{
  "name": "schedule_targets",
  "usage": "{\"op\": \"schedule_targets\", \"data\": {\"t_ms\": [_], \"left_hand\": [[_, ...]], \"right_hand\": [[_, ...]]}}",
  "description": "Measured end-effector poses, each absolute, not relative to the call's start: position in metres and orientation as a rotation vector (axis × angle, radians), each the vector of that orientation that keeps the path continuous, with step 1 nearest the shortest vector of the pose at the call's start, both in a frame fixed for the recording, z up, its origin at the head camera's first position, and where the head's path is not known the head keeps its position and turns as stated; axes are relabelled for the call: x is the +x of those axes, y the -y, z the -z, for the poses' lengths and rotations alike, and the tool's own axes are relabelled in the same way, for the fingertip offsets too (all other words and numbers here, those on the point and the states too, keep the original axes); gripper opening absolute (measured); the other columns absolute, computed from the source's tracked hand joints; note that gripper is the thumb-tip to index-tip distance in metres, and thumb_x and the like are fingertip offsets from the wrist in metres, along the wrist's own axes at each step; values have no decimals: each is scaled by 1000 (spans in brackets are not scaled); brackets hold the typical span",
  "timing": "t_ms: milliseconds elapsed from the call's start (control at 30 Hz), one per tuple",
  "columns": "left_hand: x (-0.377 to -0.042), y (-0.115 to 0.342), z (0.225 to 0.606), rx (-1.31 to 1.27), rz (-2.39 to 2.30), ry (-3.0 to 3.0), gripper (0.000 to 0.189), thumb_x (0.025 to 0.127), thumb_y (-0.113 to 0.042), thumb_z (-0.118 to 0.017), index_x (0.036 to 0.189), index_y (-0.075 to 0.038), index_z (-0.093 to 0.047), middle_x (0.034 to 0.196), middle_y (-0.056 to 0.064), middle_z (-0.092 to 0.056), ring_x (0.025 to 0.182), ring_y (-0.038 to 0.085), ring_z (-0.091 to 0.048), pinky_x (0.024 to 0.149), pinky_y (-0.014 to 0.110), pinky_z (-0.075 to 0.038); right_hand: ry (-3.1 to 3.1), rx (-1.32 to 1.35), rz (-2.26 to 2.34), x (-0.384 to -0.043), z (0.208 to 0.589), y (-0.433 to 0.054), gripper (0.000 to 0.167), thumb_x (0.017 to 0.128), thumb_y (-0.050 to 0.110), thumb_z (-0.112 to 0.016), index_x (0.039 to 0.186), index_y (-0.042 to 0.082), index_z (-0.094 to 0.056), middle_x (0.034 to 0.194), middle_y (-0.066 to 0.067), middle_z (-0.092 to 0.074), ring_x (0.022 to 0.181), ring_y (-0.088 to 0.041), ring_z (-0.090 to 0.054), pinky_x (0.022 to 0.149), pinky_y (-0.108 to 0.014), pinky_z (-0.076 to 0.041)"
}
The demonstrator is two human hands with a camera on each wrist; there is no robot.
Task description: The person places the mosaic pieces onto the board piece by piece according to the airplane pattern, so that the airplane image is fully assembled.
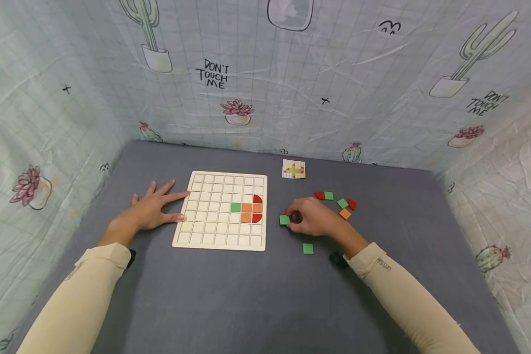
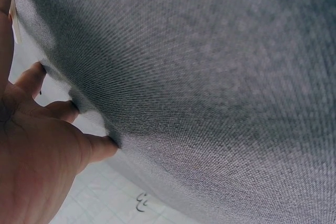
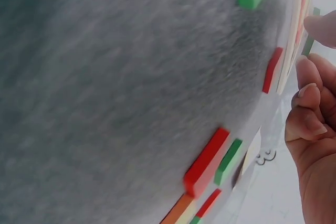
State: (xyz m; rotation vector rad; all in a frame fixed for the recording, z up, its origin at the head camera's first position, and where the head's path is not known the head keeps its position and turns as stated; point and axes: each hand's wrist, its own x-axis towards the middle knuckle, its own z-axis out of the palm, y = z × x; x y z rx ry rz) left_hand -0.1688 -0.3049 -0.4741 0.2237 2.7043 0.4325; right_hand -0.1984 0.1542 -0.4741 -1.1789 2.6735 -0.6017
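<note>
On the grey bench [image 1: 203, 295]: one pale gridded board [image 1: 207, 228], set left of centre. Upon it, near its right edge: three orange squares [image 1: 246, 207] in an L; one green square [image 1: 235, 207] beside them on the left; two red pieces [image 1: 257, 218], one in the crook of the L, one on its far side.

Left hand [image 1: 150, 209]: fingers spread apart, forefinger and thumb resting on the board's left edge, the others on the bench.

Right hand [image 1: 311, 216]: to the right of the board, thumb and fingers clamped on a green tile [image 1: 284, 220]; a bit of red, mostly hidden, shows just behind it.

Loose, nearer the right arm: a green piece [image 1: 308, 249] by itself; beyond the wrist, a cluster [image 1: 342, 203] of two red, two green, one orange.

Past the board's far right corner: one small card [image 1: 294, 168], printed with a coloured pattern.

Behind all: a cactus-print cloth [image 1: 270, 73].
</note>
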Motion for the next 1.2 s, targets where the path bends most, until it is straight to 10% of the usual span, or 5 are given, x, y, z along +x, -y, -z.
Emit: {"op": "schedule_targets", "data": {"t_ms": [1200], "left_hand": [[-167,305,478,216,-430,-2728,85,92,-69,-65,164,-36,-34,177,15,-5,155,63,4,109,91,-4]], "right_hand": [[-2640,-1361,645,-196,473,-97,13,90,16,-80,98,7,-76,88,-3,-69,74,-9,-56,68,-21,-47]]}}
